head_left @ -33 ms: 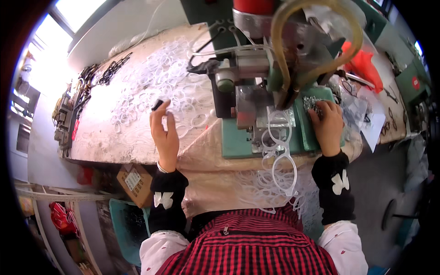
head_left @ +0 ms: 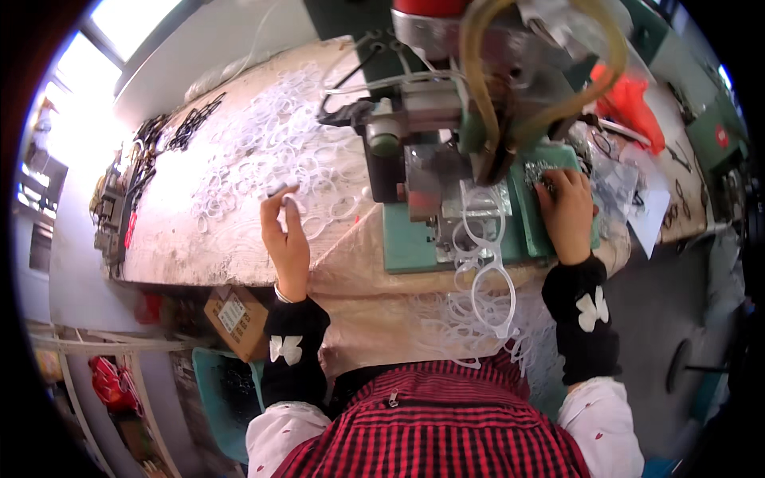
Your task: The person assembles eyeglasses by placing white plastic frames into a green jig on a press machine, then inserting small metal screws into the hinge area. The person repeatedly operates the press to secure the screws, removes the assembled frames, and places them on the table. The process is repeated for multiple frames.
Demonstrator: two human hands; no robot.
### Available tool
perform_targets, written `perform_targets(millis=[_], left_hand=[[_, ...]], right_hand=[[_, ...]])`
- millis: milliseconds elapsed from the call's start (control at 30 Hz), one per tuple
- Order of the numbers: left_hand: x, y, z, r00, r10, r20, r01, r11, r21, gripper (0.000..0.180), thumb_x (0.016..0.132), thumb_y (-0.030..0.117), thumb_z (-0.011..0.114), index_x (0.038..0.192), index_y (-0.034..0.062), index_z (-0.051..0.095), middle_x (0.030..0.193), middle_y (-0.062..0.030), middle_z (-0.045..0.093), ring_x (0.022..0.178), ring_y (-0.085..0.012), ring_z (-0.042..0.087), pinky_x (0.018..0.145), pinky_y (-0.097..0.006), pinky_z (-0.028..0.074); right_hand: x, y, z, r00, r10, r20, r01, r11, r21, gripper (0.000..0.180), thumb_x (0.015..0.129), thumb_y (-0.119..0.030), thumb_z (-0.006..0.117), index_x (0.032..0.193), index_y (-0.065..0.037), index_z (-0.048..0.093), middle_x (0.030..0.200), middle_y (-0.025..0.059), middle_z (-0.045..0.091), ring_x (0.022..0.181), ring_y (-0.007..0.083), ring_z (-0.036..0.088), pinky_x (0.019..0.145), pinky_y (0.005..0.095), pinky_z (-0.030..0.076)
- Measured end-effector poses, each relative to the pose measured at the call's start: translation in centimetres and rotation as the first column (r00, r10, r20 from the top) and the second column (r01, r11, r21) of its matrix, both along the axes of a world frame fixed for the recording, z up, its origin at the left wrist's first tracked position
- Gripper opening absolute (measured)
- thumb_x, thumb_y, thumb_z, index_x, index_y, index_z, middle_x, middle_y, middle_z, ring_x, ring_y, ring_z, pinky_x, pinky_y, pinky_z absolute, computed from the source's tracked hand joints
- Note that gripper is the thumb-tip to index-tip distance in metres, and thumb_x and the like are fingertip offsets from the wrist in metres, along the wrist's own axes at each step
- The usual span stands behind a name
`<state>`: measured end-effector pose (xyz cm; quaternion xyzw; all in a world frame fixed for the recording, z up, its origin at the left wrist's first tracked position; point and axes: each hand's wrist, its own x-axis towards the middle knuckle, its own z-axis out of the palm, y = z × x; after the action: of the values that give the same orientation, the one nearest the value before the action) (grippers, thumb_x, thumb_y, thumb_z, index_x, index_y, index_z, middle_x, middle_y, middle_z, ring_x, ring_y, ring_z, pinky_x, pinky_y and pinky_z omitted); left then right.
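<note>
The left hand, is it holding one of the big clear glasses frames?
No, the left hand pinches only a small dark piece, while the clear glasses frames lie by the green machine.

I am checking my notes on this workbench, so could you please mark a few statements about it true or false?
1. The left hand holds a small dark piece between its fingertips. True.
2. The right hand rests on the orange bag. False: it rests on the green machine base, on a pile of small metal parts.
3. Clear eyeglass frames hang over the table's front edge. True.
4. Both wrists are bare. False: each wears a black cuff with a white bow.
</note>
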<state>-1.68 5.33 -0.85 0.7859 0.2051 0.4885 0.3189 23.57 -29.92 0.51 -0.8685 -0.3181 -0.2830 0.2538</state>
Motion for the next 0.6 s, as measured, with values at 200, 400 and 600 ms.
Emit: perform_targets(millis=[200, 400, 600], left_hand=[[0.7, -5.6, 4.1, 0.965, 0.069, 0.252, 0.055, 0.89, -0.453, 0.017, 0.109, 0.027, 0.049, 0.103, 0.0113, 0.052, 0.087, 0.0006, 0.054, 0.073, -0.007, 0.043, 0.066, -0.022, 0.037], [3.8, -13.5, 15.2, 0.763, -0.485, 0.427, 0.46, 0.872, 0.169, 0.018, 0.107, 0.02, 0.048, 0.106, 0.0029, 0.051, 0.084, -0.0085, 0.048, 0.074, -0.015, 0.041, 0.066, -0.028, 0.035], [0.7, -16.9, 13.6, -0.243, -0.966, 0.09, 0.91, -0.259, -0.324, 0.018, 0.097, 0.008, 0.063, 0.107, -0.0061, 0.068, 0.102, -0.0198, 0.07, 0.091, -0.0358, 0.07, 0.08, -0.042, 0.059]], right_hand=[[0.2, 0.0, 0.4, 1.0, -0.017, -0.024, 0.019, 0.996, 0.082, 0.006, 0.081, -0.01, 0.073, 0.085, -0.006, 0.069, 0.085, 0.0107, 0.067, 0.085, 0.0335, 0.063, 0.075, 0.0434, 0.05], [1.3, 0.5, 0.9, 0.958, 0.025, -0.284, 0.066, 0.95, 0.306, 0.012, 0.081, -0.013, 0.075, 0.088, -0.004, 0.073, 0.082, 0.0119, 0.069, 0.078, 0.032, 0.066, 0.072, 0.0403, 0.051], [-0.7, -0.3, 0.5, 0.922, 0.069, -0.382, 0.137, 0.863, 0.487, 0.014, 0.087, -0.005, 0.069, 0.099, -0.002, 0.074, 0.087, 0.0084, 0.073, 0.075, 0.0174, 0.068, 0.073, 0.0286, 0.052]])
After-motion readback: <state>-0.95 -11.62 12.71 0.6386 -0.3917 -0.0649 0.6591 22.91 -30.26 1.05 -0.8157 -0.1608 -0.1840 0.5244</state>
